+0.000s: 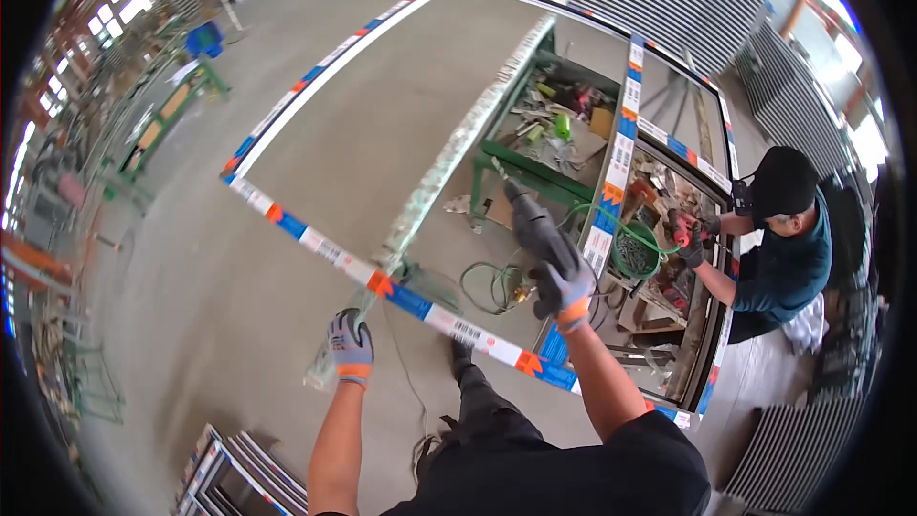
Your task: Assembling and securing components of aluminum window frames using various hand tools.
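My right hand (565,289), in a grey glove with an orange cuff, is closed round the handle of a dark power drill (543,227). Its bit points away from me and slightly left, above the opening of a large window frame (435,313) covered in printed protective tape. Left of the drill, my left hand (351,342) wears a matching glove. Its fingers are apart and slightly bent, with nothing visible in them. It hovers over or rests on the near end of a plastic-wrapped support beam (449,153); which of the two I cannot tell.
A co-worker (788,229) at the right holds a red tool (683,227) over the frame. Beneath it are a green bowl of screws (638,253) and a green bench (535,172) with scraps. A cable (411,373) lies by my foot. More frames (239,478) stand at lower left.
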A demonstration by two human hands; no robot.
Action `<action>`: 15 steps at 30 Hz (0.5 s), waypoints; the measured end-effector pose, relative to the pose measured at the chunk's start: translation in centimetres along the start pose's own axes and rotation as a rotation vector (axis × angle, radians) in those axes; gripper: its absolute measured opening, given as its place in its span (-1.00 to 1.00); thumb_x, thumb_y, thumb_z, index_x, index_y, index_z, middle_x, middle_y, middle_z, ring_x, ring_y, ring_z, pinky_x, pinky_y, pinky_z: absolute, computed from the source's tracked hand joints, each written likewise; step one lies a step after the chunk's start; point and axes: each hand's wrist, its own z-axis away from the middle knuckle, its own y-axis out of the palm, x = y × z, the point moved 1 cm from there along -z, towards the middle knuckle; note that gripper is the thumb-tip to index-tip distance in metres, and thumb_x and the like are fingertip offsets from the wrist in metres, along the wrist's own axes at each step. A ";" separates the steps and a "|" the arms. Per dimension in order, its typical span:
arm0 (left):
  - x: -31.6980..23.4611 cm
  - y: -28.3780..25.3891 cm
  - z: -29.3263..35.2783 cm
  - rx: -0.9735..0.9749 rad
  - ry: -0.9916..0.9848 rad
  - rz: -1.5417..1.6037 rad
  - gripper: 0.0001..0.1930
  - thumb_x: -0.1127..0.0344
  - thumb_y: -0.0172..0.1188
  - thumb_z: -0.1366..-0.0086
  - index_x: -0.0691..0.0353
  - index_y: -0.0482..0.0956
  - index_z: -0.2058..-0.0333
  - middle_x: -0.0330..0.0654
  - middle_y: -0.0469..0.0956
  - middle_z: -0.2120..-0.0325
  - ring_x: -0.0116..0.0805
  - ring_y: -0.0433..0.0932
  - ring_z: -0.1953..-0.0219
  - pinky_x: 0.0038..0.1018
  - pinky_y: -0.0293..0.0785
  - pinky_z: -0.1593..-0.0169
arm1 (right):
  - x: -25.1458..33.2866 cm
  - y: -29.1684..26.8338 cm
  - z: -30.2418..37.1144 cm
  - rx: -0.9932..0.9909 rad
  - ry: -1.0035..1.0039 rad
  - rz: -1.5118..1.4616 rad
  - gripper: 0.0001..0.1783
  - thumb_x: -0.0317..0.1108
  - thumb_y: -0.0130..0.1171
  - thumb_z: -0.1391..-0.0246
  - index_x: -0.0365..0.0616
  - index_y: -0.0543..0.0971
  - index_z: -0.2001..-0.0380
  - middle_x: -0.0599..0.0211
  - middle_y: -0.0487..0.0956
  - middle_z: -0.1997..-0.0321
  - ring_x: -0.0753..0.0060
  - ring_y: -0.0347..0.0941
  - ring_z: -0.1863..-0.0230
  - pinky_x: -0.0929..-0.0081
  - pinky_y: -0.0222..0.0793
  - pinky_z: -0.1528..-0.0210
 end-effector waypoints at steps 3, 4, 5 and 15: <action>-2.3 6.4 -10.2 0.092 0.234 -0.069 -0.64 0.32 0.14 -0.16 0.24 0.46 0.04 0.05 0.45 0.06 0.08 0.38 -0.05 -0.07 0.26 -0.17 | -4.9 5.1 -9.1 -0.031 0.278 -0.131 -0.31 -0.35 0.40 0.10 -0.40 0.43 -0.12 0.16 0.58 0.01 0.43 0.53 0.08 0.51 0.47 0.03; -2.3 8.6 -12.7 0.132 0.243 -0.090 -0.60 0.32 0.15 -0.14 0.25 0.44 0.02 0.03 0.45 0.03 0.06 0.36 -0.09 -0.04 0.21 -0.22 | -5.5 6.8 -12.0 -0.027 0.172 -0.091 -0.31 -0.37 0.40 0.10 -0.42 0.42 -0.12 0.18 0.59 0.03 0.47 0.53 0.13 0.55 0.50 0.12; -1.6 10.5 -14.8 0.157 0.249 -0.086 -0.60 0.32 0.15 -0.14 0.25 0.44 0.02 0.03 0.45 0.03 0.06 0.36 -0.09 -0.04 0.21 -0.22 | -6.0 8.4 -14.1 -0.053 0.281 -0.226 -0.29 -0.40 0.39 0.10 -0.42 0.40 -0.14 0.19 0.58 0.03 0.48 0.52 0.13 0.55 0.50 0.11; 0.2 14.3 -24.9 0.258 0.285 -0.132 -0.60 0.33 0.15 -0.06 0.27 0.51 0.07 0.04 0.47 0.04 0.08 0.39 -0.06 -0.01 0.26 -0.18 | -22.3 16.8 -45.3 -0.440 -0.013 0.098 -0.27 -0.20 0.39 0.13 -0.24 0.42 -0.14 0.07 0.61 0.06 0.11 0.55 0.08 0.35 0.39 -0.06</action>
